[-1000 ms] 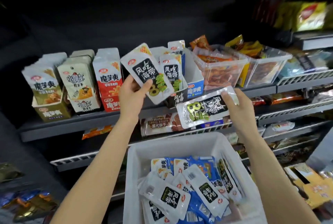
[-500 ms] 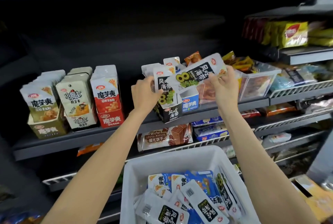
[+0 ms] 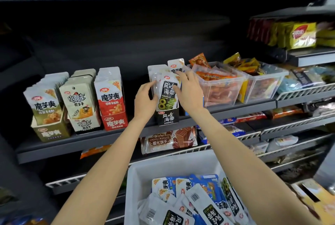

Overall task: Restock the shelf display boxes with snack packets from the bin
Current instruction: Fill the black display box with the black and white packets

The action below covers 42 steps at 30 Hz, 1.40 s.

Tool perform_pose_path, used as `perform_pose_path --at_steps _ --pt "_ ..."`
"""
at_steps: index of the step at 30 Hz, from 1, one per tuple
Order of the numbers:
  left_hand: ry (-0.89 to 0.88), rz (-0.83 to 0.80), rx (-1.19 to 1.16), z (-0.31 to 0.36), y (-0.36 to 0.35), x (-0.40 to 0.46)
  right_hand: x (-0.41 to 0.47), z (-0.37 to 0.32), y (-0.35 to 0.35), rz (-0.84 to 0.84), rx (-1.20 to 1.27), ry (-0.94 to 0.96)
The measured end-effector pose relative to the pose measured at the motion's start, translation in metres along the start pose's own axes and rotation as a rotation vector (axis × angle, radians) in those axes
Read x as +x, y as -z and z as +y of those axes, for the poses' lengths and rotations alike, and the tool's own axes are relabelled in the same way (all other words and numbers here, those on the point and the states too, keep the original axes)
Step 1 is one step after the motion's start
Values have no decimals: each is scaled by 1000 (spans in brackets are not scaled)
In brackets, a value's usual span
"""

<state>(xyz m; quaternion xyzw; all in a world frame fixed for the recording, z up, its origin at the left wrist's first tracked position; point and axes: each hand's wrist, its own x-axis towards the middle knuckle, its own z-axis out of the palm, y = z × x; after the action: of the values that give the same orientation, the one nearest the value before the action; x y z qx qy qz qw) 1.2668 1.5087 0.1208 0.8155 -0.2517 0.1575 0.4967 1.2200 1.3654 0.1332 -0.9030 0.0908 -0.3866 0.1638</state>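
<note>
A black display box [image 3: 167, 118] of kelp snacks stands on the grey shelf [image 3: 76, 145]. Several black-and-white kelp packets [image 3: 167, 96] stand upright in it. My left hand [image 3: 145, 98] grips the left edge of that stack. My right hand [image 3: 191, 92] pinches the front packet's right side, thumb on its face, fingers over its top corner. Low in the view sits the white bin [image 3: 135, 185], holding several loose packets [image 3: 197, 204] in black-and-white and blue.
Left of the kelp box stand a red box [image 3: 112, 101], a cream box [image 3: 81, 103] and an olive box [image 3: 47, 112], all full. Clear tubs [image 3: 223, 87] of orange snacks sit to the right. A wafer pack [image 3: 168, 140] lies on the wire shelf below.
My right hand turned its sideways kelp packet upright and lowered it into the front of the black box. My left hand stayed at the stack's left side. The view rose a little.
</note>
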Motion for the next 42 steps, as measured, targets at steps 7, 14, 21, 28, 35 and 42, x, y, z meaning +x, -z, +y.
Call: perform_pose_path --at_steps 7,14,21,28,35,42 --pt "-73 179 -87 4 3 -61 -65 3 16 26 402 -129" --pt "-77 -81 12 -40 0 -157 -208 48 29 -431 343 -371" --pt "-69 -1149 383 -82 -15 -218 -279 71 19 -1107 -34 -416" --pt "-118 -1228 486 -89 -19 -244 -286 72 16 -1300 -51 -387" --pt "87 -1253 250 -92 -9 -237 -287 78 26 -1075 106 -473" --pt "449 -521 -89 -70 -6 -226 -282 74 44 -536 451 -795"
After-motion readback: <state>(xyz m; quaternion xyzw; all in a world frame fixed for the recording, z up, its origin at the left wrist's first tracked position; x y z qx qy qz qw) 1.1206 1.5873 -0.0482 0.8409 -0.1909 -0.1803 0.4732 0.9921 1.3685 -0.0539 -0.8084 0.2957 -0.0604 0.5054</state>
